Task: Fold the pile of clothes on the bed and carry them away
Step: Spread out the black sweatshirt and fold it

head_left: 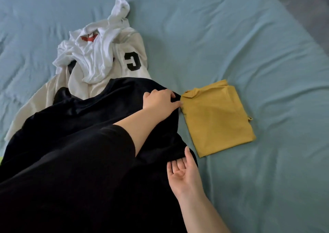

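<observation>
We are working on the black garment [85, 126], a soft, dark, matte cloth spread on the bed [249, 45]. Its long axis runs from the near left up to the far right. Our left hand [161, 101] is at its far right edge, fingers bent over the cloth and seemingly pinching it, just beside the collar of the folded yellow shirt [217, 118]. Our right hand [185, 175] lies palm up at the near right edge. Its fingers are straight and slipped under the hem, the thumb lies along the top, and it has not closed.

Both hands therefore sit on the same right-hand edge, left farther and right nearer, with the bulk of the cloth lying to their left. We judge that the fold will carry this edge leftward over the body.

The yellow shirt is a flat, smooth rectangle. Beyond the black garment lies the unfolded pile [99, 54]: crumpled white cloth on a thicker cream top with a black letter.
</observation>
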`<state>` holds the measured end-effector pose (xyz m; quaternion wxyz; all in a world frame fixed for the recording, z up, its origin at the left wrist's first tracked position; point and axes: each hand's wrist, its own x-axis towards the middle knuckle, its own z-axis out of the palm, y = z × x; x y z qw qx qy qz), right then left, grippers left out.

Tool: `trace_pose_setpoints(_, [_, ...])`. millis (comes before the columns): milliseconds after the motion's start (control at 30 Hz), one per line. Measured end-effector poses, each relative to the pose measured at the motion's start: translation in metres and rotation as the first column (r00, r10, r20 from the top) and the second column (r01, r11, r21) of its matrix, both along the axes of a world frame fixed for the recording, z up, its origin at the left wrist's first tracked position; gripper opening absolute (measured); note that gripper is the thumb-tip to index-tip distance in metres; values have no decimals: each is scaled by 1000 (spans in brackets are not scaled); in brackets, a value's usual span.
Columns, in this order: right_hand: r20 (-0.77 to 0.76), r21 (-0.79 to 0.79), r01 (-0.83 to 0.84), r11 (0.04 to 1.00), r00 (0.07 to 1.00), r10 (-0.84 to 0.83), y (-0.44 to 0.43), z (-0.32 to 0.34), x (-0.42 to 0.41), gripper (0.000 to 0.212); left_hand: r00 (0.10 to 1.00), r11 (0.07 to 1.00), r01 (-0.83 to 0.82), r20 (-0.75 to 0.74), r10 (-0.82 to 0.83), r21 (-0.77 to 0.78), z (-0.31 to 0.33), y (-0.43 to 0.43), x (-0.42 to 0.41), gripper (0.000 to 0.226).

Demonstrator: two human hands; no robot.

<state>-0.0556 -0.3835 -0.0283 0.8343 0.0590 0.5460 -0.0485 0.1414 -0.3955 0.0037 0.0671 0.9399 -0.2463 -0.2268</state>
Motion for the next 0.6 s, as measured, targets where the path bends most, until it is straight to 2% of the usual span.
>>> trace_pose_setpoints(100, [16,16,-11,1000,1000,10,-9,-5,-2,47,997,990,-37,-55,45,139,-9,-20,10,41])
trace_pose_setpoints(167, [35,-3,-59,998,998,59,-11,-6,-5,41,977,985,-171,-123,172,17,-17,-25,21,34])
trace_pose_setpoints(267, [39,-65,-95,993,994,97,-25,-10,-11,33,903,862,-406,-275,329,-304,-26,-25,38,27])
trace_pose_setpoints(367, [-14,-101,-92,991,996,91,-38,-18,-15,53,890,847,-429,-305,338,-313,-40,-24,44,27])
trace_pose_setpoints(467, [-40,-162,-168,972,986,164,-42,-18,-18,60,890,843,-427,-316,329,-326,-46,-23,41,28])
trace_pose_setpoints(533, [-107,-251,-353,901,936,336,-43,-6,-25,56,921,841,-377,-254,295,-387,-33,-11,33,31])
trace_pose_setpoints(600, [-268,-393,-549,738,836,479,-45,9,-36,50,976,885,-187,19,215,-426,-12,16,14,30])
